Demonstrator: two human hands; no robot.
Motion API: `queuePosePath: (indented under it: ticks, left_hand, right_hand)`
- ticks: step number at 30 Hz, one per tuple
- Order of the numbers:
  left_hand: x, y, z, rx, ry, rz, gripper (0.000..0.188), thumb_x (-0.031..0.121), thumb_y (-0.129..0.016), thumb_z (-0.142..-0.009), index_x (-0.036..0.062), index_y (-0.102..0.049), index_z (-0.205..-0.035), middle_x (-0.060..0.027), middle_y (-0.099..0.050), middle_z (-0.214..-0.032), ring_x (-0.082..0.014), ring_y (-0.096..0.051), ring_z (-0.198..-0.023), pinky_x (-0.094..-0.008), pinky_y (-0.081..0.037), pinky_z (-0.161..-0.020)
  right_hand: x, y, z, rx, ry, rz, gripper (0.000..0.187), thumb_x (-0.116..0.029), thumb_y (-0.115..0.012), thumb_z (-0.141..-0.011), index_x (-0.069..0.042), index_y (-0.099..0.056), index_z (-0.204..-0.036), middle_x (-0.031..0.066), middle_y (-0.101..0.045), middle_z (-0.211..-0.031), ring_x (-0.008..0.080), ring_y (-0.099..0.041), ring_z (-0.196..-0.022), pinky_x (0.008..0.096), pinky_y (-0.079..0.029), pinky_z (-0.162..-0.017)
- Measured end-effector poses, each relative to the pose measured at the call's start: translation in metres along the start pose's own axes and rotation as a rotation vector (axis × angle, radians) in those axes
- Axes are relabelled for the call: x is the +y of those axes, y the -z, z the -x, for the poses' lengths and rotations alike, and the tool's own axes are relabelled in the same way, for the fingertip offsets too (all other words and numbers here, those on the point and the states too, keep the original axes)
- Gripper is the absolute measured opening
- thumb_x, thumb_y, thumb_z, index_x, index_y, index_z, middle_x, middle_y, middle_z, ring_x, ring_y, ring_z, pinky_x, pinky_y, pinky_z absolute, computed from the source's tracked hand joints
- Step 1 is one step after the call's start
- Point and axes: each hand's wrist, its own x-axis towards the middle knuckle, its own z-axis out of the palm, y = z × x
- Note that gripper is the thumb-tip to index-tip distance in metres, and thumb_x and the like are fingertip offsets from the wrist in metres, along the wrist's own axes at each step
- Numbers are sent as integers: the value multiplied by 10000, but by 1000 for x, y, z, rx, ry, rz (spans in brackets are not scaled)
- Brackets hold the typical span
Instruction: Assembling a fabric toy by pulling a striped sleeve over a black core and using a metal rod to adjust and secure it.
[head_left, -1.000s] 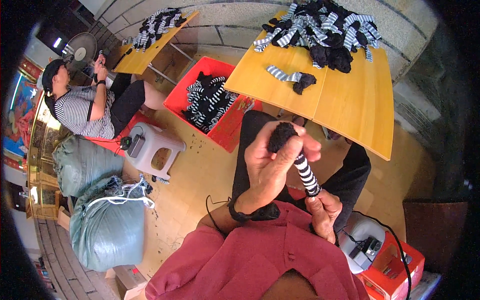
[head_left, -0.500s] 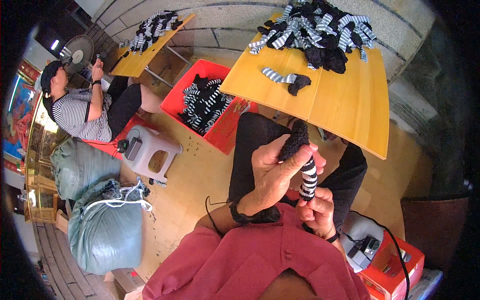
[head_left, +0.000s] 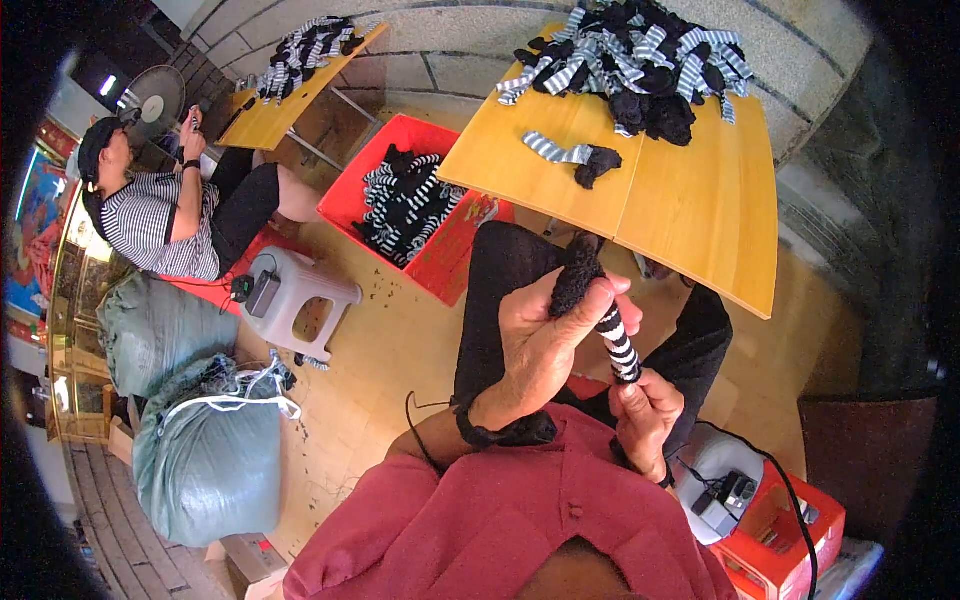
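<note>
A black-and-white striped knitted sock [head_left: 619, 344] with a fuzzy black end stretches between my hands, above my lap. My left hand [head_left: 540, 345] is closed round its black upper part, the thumb pressed along it. Lower down, my right hand [head_left: 648, 412] pinches the striped end between thumb and fingers. One loose sock, grey-and-white striped with a crumpled black end [head_left: 598, 165], lies on the yellow table [head_left: 700, 220] ahead of me. Behind it on the table is a heap of similar socks [head_left: 640, 65].
A red bin [head_left: 440, 270] of striped socks stands left of the table. Further left, a co-worker [head_left: 165, 215] sits near another sock-covered table [head_left: 265, 125]. A grey stool [head_left: 300, 300] and stuffed green sacks [head_left: 210, 460] stand on the floor. A red crate [head_left: 790, 545] is at my right.
My right hand has moved slightly right and up with the striped end, so the sock slants more. My left hand keeps its hold on the black part. The co-worker's hands have moved a little.
</note>
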Motion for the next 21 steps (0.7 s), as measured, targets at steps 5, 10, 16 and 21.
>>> queuePosePath:
  ticks: [5,10,16,21]
  left_hand:
    - [2,1,3,53,-71,-220,216,180,-595,-881,-30,-614,-928,-61,-645,-731,-103,-607,-668,-241,-494,-586]
    - [0,3,-5,-193,-8,164,396,165,-563,-895,-26,-452,-1223,-150,-619,-977,-202,-621,-861,-301,-494,-769]
    - [7,26,-34,-411,206,575,444,199,-573,-880,-20,-426,-1238,-188,-598,-1001,-311,-612,-902,-368,-495,-804]
    - [-1,29,-39,-138,-40,286,244,40,-618,-826,-28,-553,-1051,-111,-625,-894,-174,-611,-749,-281,-497,-671]
  right_hand:
    - [-19,-2,-7,-277,-529,-662,260,-209,-616,-844,51,-618,-844,32,-503,-562,69,-343,-413,218,-234,-378]
    - [-21,3,-9,-301,-499,-548,304,-226,-570,-872,75,-608,-896,60,-508,-546,76,-352,-393,214,-227,-359]
    - [-20,12,-15,-444,-600,-673,327,-231,-536,-891,90,-601,-883,78,-509,-533,84,-353,-382,218,-219,-350]
    - [-17,10,-12,-430,-547,-662,315,-220,-526,-900,84,-604,-880,65,-514,-542,74,-357,-395,215,-216,-350]
